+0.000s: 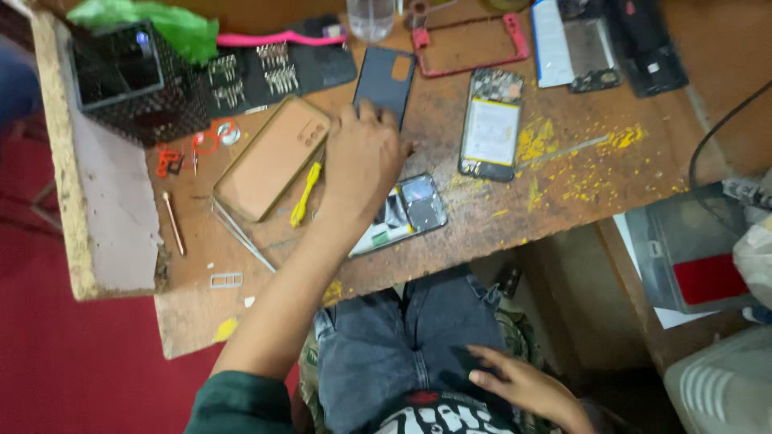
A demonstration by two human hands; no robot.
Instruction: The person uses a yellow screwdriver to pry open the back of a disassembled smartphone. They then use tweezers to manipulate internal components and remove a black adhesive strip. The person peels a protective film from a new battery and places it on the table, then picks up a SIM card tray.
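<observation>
Head view. Left hand [363, 161]: on the bench, palm down, fingers loosely spread, tips touching the lower edge of the dark back cover [386, 80] at its 12 o'clock; nothing visibly pinched. Opened phone [406, 213] touching the wrist at 5 o'clock; yellow pry tool [305, 193] just beside at 8 o'clock; tan case [272, 157] at 9 o'clock. Right hand [523, 386]: on the lap, fingers relaxed, empty. Step, as judged: taking up the cover; next calls for a grip on its edge.
</observation>
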